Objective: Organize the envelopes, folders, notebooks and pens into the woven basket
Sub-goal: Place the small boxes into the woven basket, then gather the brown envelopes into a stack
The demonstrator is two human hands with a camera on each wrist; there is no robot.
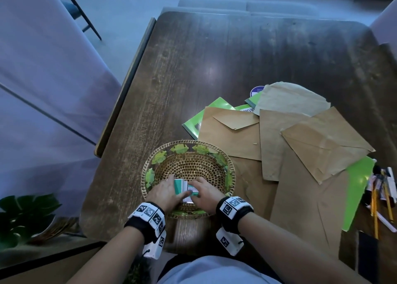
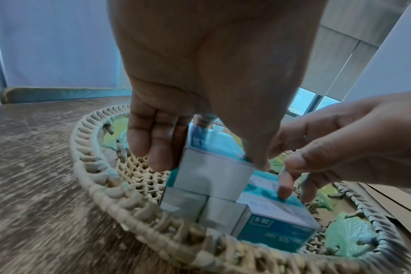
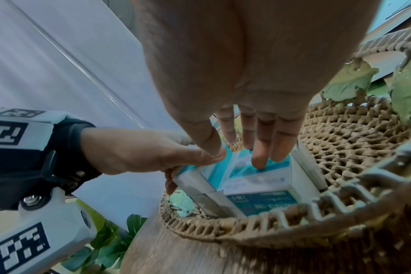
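Observation:
The round woven basket (image 1: 231,172) with green leaf trim sits near the table's front edge. Several small teal-and-white boxes (image 1: 181,186) are stacked at its near side. My left hand (image 1: 166,192) grips the upper box (image 2: 211,172) between fingers and thumb. My right hand (image 1: 204,192) lays its fingertips (image 3: 258,161) on top of the lower boxes (image 3: 258,185). Brown envelopes (image 1: 232,137) lie spread to the right over green notebooks (image 1: 206,116) and a green folder (image 1: 358,187). Pens and pencils (image 1: 382,189) are heaped at the far right.
The dark wooden table (image 1: 214,58) is bare at the back and left. A crumpled kraft sheet (image 1: 294,98) lies behind the envelopes. A black flat object (image 1: 367,255) sits at the front right. A leafy plant (image 1: 25,215) stands left of the table.

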